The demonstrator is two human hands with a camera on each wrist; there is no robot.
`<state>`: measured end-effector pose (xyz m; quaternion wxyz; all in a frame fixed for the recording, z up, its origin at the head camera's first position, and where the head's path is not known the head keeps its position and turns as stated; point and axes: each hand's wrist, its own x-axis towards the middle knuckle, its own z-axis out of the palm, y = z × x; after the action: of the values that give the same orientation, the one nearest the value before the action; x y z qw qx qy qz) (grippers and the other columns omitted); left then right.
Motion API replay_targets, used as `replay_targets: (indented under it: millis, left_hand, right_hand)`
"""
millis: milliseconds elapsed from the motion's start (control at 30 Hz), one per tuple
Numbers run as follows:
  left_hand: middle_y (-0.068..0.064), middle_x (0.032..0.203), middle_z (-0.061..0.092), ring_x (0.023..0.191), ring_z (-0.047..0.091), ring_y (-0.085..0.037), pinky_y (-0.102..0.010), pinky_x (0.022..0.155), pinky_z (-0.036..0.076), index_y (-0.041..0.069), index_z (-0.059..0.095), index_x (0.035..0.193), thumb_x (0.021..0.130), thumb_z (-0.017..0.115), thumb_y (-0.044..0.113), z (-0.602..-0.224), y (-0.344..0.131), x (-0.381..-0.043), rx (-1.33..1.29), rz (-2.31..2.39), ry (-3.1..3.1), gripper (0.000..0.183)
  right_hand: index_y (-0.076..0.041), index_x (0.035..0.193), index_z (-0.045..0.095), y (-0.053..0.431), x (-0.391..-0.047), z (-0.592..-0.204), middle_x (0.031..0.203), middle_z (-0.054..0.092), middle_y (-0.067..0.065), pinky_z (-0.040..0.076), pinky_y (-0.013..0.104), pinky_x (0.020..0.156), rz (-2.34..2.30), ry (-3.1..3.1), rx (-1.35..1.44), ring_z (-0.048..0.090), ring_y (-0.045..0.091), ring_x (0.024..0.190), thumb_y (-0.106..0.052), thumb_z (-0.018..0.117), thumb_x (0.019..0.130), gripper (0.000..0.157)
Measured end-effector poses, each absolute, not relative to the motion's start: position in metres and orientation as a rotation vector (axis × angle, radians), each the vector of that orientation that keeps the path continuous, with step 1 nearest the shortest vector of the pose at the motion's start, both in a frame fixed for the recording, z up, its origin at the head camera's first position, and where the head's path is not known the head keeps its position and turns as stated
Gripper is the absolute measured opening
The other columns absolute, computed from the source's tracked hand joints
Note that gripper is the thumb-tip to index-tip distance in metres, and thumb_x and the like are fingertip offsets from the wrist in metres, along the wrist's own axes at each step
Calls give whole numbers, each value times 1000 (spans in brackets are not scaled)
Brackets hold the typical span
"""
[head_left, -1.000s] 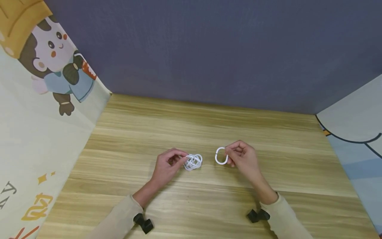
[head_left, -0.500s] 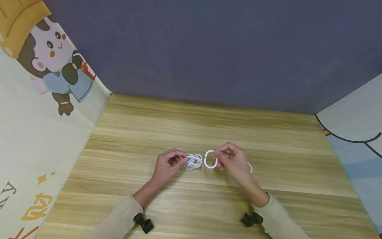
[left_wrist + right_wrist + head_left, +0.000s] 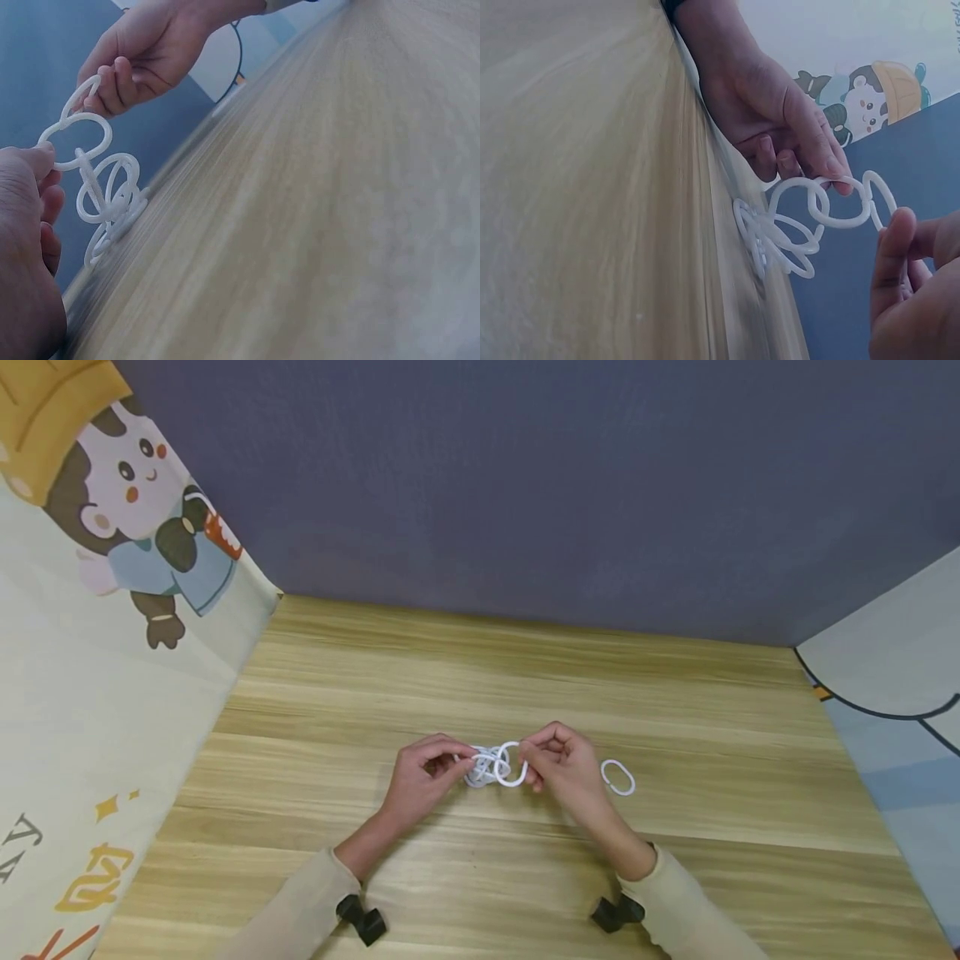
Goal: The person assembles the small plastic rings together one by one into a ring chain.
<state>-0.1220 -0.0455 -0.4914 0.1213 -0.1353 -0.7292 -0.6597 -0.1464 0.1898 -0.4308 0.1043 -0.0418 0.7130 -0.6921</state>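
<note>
My left hand (image 3: 427, 777) pinches a white oval curtain ring (image 3: 844, 223) between thumb and fingertips. From that ring hangs a bunch of linked white rings (image 3: 91, 187), whose lower part reaches down to the wooden table. Opposite it, my right hand (image 3: 566, 772) pinches a single white ring (image 3: 510, 784) by its right side. In both wrist views this single ring meets the left-held ring at its edge; whether it is hooked through, I cannot tell. One loose ring (image 3: 632, 783) with a small gap lies on the table, right of my right hand.
The wood-grain table (image 3: 480, 877) ends at a dark blue panel (image 3: 525, 493) behind. A pale wall with a cartoon figure (image 3: 142, 518) borders the left side, and a printed panel (image 3: 892, 693) the right. Black wrist mounts (image 3: 362, 920) sit at both sleeves.
My right hand has moved left with its ring, from apart to meeting the left-held ring. The loose ring behind it has come into view. My left hand has stayed nearly still.
</note>
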Motion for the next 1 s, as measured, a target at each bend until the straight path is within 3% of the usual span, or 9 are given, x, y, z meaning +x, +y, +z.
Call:
replay_targets:
  millis: [200,433,733,833,1000]
  left_hand:
    - [-12,93,78,67,53,-5,-18,57,44,2,85,100,93,86,-4,-492,-45,-122,-400,-1929,-2135,9]
    - [-9,94,78,67,54,-5,-19,57,45,3,85,100,92,87,-4,-496,-44,-122,-397,-1911,-2139,11]
    - [-7,93,78,67,54,-5,-18,57,45,2,84,100,94,86,-1,-496,-43,-123,-378,-1910,-2155,7]
    - [-8,91,77,68,54,-5,-18,57,45,3,84,101,94,86,-2,-496,-42,-123,-367,-1915,-2144,9]
    - [-10,87,73,69,55,-5,-17,59,44,2,82,102,94,84,-4,-494,-41,-122,-332,-1943,-2119,10]
  right_hand:
    - [7,103,66,188,-146,-431,84,74,15,55,21,54,-2010,2123,-89,64,10,60,8,71,102,5]
    - [7,101,67,189,-146,-435,87,72,29,55,22,53,-1991,2166,-101,63,11,59,10,72,101,6]
    - [9,103,67,191,-147,-439,89,71,35,56,23,53,-2023,2192,-140,64,12,59,11,71,101,4]
    - [13,109,67,193,-147,-441,89,70,36,57,22,54,-2052,2195,-141,65,11,61,12,69,102,7]
    - [14,129,69,197,-148,-440,90,70,30,60,23,60,-2072,2198,-126,68,10,65,12,68,102,26]
